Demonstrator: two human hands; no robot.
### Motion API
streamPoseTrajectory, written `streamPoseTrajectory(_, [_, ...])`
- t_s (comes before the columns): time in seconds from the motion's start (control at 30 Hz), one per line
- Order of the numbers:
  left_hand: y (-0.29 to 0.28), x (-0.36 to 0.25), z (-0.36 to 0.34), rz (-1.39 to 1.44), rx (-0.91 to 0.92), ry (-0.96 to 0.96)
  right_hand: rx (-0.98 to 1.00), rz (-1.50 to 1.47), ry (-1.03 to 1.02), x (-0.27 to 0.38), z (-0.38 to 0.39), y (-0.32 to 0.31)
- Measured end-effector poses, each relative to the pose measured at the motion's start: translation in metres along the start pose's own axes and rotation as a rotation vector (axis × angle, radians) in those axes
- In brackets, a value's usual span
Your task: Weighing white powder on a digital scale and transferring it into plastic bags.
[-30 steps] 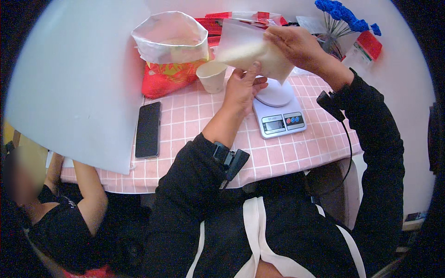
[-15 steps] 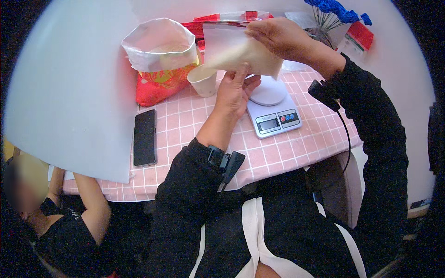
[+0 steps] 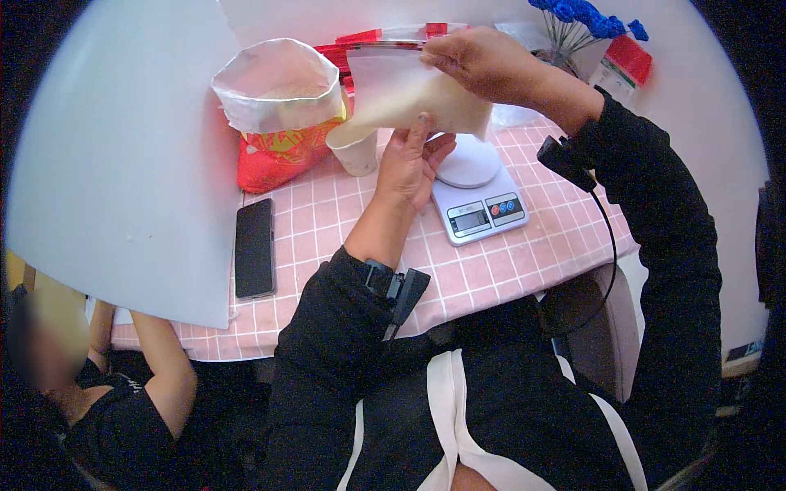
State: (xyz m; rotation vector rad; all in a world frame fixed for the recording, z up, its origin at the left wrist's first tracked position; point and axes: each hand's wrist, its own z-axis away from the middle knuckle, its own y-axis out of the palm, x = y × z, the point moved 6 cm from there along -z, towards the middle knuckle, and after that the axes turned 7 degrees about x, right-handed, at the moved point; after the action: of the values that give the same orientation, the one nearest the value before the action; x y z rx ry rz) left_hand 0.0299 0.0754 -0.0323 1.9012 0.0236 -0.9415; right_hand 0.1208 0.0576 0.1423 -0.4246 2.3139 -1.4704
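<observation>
My right hand [image 3: 479, 65] pinches the upper edge of a clear plastic bag [image 3: 381, 78] holding pale, fine-grained stuff that looks like rice. Below it, my left hand [image 3: 413, 164] supports the bag's underside, thumb against its front and fingers curled behind. The bag hangs tilted, its contents lying in a slanting band. Just under its lower left corner stands a pale paper cup [image 3: 354, 154], upright on the table; what it contains is hidden. A white kitchen scale [image 3: 479, 214] with a round plate sits partly beneath the bag, right of my left hand.
An open red and white sack [image 3: 286, 139] with pale grain inside stands behind the cup. A black phone [image 3: 255, 248] lies on the pink checked tablecloth [image 3: 327, 237]. Blue flowers [image 3: 585, 18] and a red-and-white box [image 3: 622, 64] are at the back right. Another person [image 3: 123, 385] sits at left, beyond a white panel [image 3: 123, 188].
Both hands and the bag appear slightly farther left and lower, but the whole table has shifted much the same way in the picture. The grip on the bag is unchanged.
</observation>
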Motion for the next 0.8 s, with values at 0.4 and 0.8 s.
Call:
streamPoseTrajectory(0.4, [0.001, -0.001, -0.003, 0.027, 0.021, 0.003, 0.092, 0.063, 0.101, 0.009, -0.003, -0.005])
streamPoseTrajectory(0.8, [-0.004, -0.006, 0.001, -0.103, -0.064, 0.0, -0.009, -0.274, 0.119, 0.001, 0.019, 0.008])
